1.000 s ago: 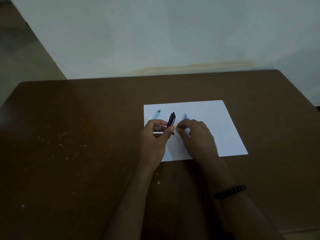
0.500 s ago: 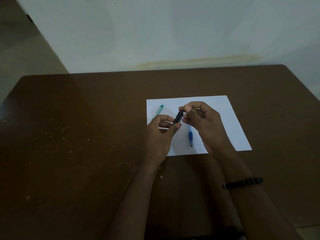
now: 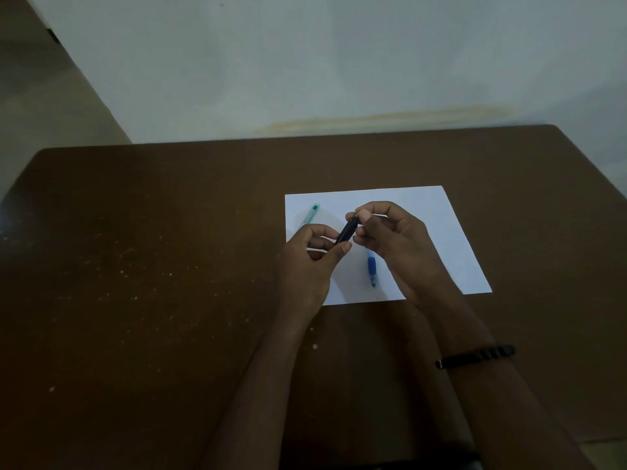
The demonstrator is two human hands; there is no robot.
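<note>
Wide brown table (image 3: 169, 266), pale specks scattered over left half. White paper sheet (image 3: 427, 228) flat on it, right of centre.

Both hands raised just over the sheet. Left hand (image 3: 305, 269) pinching near end of black pen (image 3: 346, 231) between thumb and fingers. Right hand (image 3: 397, 239) curled, thumb and fingertips pinching far end. Pen held aslant in the air above sheet's left-middle, bridged between both hands, not touching paper. Probably a pull or twist to open it, cap or barrel, cannot tell which.

Black bracelet (image 3: 475, 357) on right wrist. Blue pen (image 3: 372, 269) lying on sheet just near of right hand's fingers. Green pen (image 3: 310, 215) at sheet's far-left corner, near end hidden behind left hand, well apart from blue pen.

Risks, judged:
- Too hard a pull, so parts separating suddenly and a small piece or spring flying onto dark table, hard to spot in dim light.
- Tiny pinch on far end slipping, so pen dropping onto sheet and knocking blue pen.
- Exposed tip touching paper, leaving an ink mark.
- Right forearm catching sheet's near edge, so sheet sliding and both loose pens rolling.
</note>
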